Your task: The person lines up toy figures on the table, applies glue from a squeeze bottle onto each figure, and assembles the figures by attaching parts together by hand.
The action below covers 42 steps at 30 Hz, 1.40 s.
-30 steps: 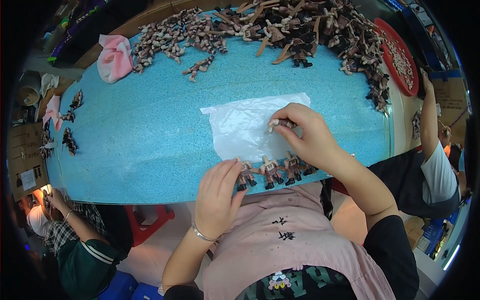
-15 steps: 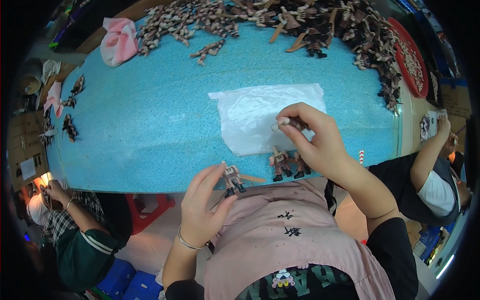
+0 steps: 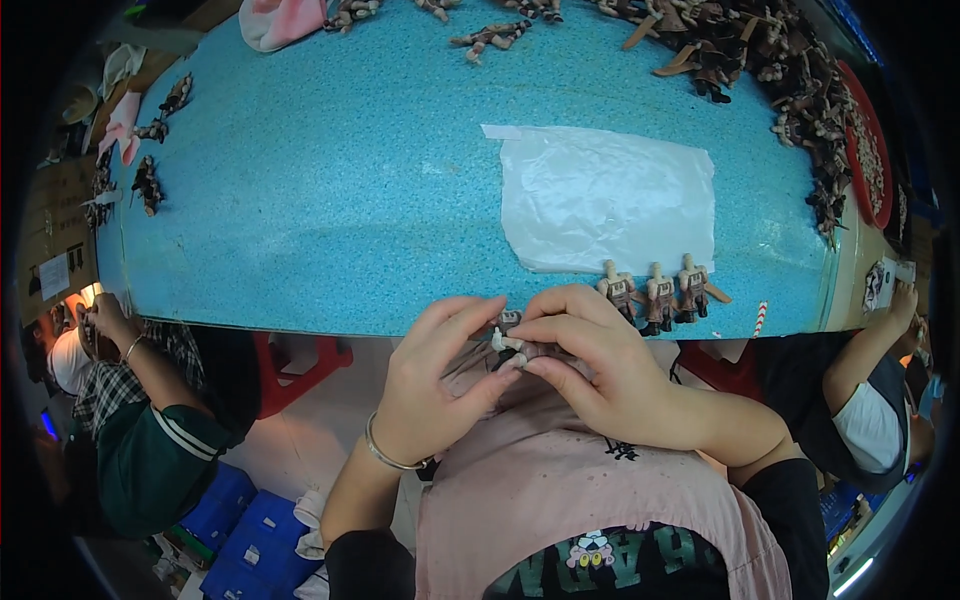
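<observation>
My left hand point(image 3: 432, 375) is closed around a small toy figure point(image 3: 510, 319) with a light chest and brown parts, just over the table's front edge. My right hand point(image 3: 605, 370) meets it there, fingertips pinching a small pale-and-brown toy part point(image 3: 535, 351) against the figure. Fingers cover much of both pieces, so I cannot tell whether they are joined. Right of my hands, three similar figures, a left one point(image 3: 617, 288), a middle one point(image 3: 659, 296) and a right one point(image 3: 691, 286), lie in a row by the white plastic sheet point(image 3: 610, 200).
A heap of toy figures and brown parts point(image 3: 800, 70) covers the far right of the blue table point(image 3: 330, 230). Beside it is a red tray point(image 3: 868, 150) of small pale pieces. A pink-and-white cloth point(image 3: 282, 22) lies far left. Co-workers sit at both sides.
My right hand has come down and left from over the white sheet, bringing its small part to the figure in my left hand. The whole view has shifted, and three figures in the row now show.
</observation>
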Each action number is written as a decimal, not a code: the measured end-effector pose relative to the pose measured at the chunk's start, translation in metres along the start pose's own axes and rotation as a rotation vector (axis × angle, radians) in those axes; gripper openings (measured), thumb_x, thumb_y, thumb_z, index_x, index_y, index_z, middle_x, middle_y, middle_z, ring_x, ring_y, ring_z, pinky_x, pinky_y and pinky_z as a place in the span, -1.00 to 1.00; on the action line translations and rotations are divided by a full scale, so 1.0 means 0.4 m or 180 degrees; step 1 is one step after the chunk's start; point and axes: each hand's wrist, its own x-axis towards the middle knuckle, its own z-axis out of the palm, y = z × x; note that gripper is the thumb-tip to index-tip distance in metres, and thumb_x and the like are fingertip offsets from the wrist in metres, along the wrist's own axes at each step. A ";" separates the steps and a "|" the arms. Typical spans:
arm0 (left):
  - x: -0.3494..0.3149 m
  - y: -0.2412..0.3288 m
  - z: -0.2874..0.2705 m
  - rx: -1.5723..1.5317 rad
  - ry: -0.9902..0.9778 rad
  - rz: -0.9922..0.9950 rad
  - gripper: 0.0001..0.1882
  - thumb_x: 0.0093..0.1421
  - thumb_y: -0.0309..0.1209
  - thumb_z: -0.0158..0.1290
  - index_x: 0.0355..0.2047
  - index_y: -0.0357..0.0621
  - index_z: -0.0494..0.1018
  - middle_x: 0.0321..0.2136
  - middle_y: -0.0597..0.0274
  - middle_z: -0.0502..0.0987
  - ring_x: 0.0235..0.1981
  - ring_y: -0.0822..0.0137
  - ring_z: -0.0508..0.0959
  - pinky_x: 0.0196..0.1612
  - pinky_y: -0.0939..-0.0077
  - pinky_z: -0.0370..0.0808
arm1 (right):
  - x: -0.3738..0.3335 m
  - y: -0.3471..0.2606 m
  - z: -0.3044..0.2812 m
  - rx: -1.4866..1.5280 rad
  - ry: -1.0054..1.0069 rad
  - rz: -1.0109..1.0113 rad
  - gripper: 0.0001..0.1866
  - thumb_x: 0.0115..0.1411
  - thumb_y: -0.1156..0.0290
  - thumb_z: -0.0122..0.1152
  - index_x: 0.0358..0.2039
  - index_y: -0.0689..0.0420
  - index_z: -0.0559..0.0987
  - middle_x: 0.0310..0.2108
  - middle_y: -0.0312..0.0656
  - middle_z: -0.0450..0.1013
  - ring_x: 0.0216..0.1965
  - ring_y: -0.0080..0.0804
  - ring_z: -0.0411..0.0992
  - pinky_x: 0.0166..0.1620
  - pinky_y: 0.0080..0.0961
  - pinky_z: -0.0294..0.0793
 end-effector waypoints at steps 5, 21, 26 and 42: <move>0.006 0.006 -0.003 0.0302 -0.0029 0.0231 -0.42 -0.10 -0.50 0.30 -0.01 -0.27 0.43 -0.14 0.04 0.47 -0.16 0.14 0.53 -0.12 0.39 0.50 | 0.006 -0.002 0.006 -0.0263 -0.0018 -0.0077 -0.73 0.01 0.63 0.21 -0.21 0.30 0.50 -0.20 -0.03 0.37 -0.15 -0.07 0.36 -0.11 -0.30 0.37; 0.010 -0.031 -0.008 -0.0179 -0.0076 0.0138 -0.62 0.00 -0.61 0.17 -0.10 -0.27 0.50 -0.21 0.05 0.51 -0.20 0.17 0.54 -0.16 0.43 0.50 | -0.004 -0.005 0.018 -0.0054 0.0130 0.0481 -0.76 0.04 0.65 0.25 -0.22 0.25 0.55 -0.21 -0.08 0.40 -0.01 -0.16 0.42 -0.08 -0.42 0.46; 0.013 -0.026 0.003 -0.0067 0.0059 0.0185 -0.72 0.03 -0.61 0.16 -0.19 -0.26 0.54 -0.25 0.07 0.54 -0.24 0.19 0.56 -0.18 0.45 0.51 | -0.007 0.002 0.024 -0.0004 0.0128 0.0369 -0.77 0.02 0.63 0.25 -0.27 0.27 0.48 -0.22 0.01 0.35 -0.14 -0.06 0.41 -0.15 -0.35 0.42; -0.055 0.001 0.035 -0.0834 0.1447 0.0272 -0.74 0.17 -0.61 0.05 -0.11 -0.39 0.48 -0.11 0.02 0.42 -0.10 0.29 0.48 -0.03 0.48 0.44 | 0.005 -0.038 0.002 0.2945 -0.0336 0.1801 -0.84 0.31 0.42 0.04 -0.22 0.26 0.45 -0.29 -0.17 0.47 -0.25 -0.49 0.48 -0.19 -0.56 0.48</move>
